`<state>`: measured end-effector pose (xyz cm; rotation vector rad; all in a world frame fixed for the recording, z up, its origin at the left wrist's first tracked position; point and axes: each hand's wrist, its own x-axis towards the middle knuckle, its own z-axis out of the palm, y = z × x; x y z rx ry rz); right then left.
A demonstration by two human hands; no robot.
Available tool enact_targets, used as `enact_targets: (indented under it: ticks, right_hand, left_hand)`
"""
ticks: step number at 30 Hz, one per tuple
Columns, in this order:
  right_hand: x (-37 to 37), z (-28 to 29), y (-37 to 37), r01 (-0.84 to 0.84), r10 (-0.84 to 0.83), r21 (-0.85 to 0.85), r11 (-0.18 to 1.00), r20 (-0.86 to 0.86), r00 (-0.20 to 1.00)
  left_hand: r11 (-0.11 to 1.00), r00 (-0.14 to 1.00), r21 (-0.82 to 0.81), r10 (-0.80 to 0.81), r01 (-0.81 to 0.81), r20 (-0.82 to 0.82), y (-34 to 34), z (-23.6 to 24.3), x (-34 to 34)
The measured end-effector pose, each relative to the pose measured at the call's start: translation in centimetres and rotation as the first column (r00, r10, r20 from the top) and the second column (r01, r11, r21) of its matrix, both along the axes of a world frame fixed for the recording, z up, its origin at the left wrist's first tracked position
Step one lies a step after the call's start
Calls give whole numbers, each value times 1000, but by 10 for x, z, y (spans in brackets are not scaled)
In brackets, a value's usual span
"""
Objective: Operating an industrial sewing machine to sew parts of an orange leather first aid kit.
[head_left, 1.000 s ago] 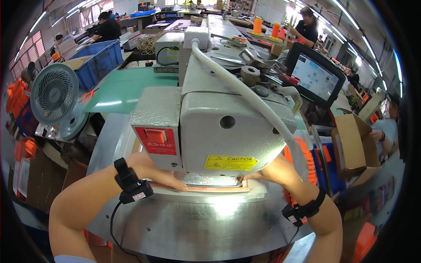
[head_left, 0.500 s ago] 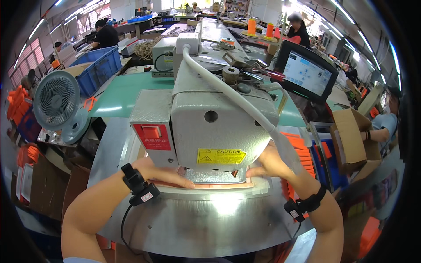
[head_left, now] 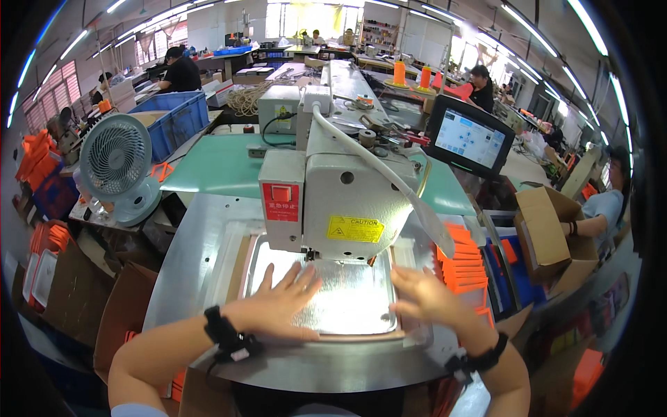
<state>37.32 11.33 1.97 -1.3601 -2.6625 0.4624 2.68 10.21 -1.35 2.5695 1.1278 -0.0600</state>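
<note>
A shiny silver sheet (head_left: pixel 351 306) lies within a thin rectangular frame (head_left: pixel 244 278) on the metal machine bed, under the grey head of an industrial sewing machine (head_left: pixel 361 187). My left hand (head_left: pixel 281 302) is spread over the sheet's left part, with the fingers apart and nothing held. At the sheet's right edge, my right hand (head_left: pixel 425 295) has its fingers stretched out and is also without anything in it. Whether either palm presses on the sheet I cannot tell. The needle area is partly hidden by the machine head.
Orange pieces (head_left: pixel 462 264) are stacked right of the machine bed. A screen (head_left: pixel 469 135) stands behind them, and a cardboard box (head_left: pixel 545 233) is beside a person in a light sleeve (head_left: pixel 601 212). On the left are a white fan (head_left: pixel 117 163) and a blue crate (head_left: pixel 170 121).
The silver sheet and frame now show much farther out toward me from under the machine head. My left hand has moved from the near edge onto the sheet; my right hand has come nearer.
</note>
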Motion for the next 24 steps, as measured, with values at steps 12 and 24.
enact_targets:
  ticks: [12,24]
  right_hand:
    - [-34,-7,-45,374,-363,53,926,-150,920]
    - [-60,-9,-18,238,-262,-125,963,-233,937]
  left_hand:
    - [780,774,101,579,-617,258,-17,23,-46]
    - [768,505,-197,568,-610,650,-41,23,-79]
